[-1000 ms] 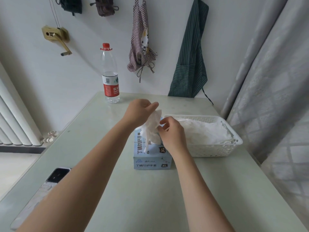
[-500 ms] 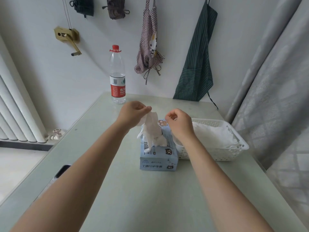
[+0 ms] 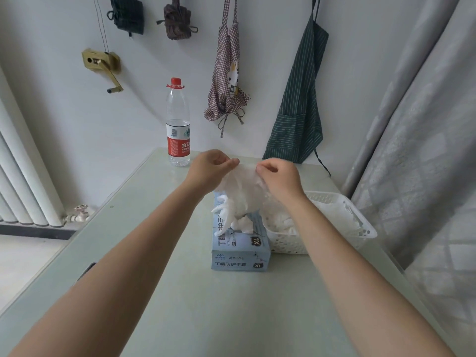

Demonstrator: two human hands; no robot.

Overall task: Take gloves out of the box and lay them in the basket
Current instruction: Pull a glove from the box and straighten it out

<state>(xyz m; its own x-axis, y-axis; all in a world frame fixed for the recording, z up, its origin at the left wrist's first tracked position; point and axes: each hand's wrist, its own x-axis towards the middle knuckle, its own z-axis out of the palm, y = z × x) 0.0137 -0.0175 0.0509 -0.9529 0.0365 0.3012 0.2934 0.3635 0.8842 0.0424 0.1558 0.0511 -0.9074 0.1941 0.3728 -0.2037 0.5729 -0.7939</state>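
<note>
A white glove (image 3: 240,194) hangs above the pale blue glove box (image 3: 239,247), its fingers dangling down over the box top. My left hand (image 3: 210,167) pinches one corner of the glove's cuff and my right hand (image 3: 279,176) pinches the other, so the cuff is stretched between them. More white glove material sticks out of the box opening. To the right of the box stands a white perforated basket (image 3: 360,228) with several white gloves lying in it.
A water bottle (image 3: 177,124) with a red label stands at the table's back edge. Aprons (image 3: 298,99) hang on the wall behind. A dark phone (image 3: 86,270) peeks out under my left forearm. A curtain hangs at the right, a radiator at the left.
Both hands have risen and moved apart. The right hand, free half a second ago, now pinches the glove's cuff, and the glove is spread between the two hands.
</note>
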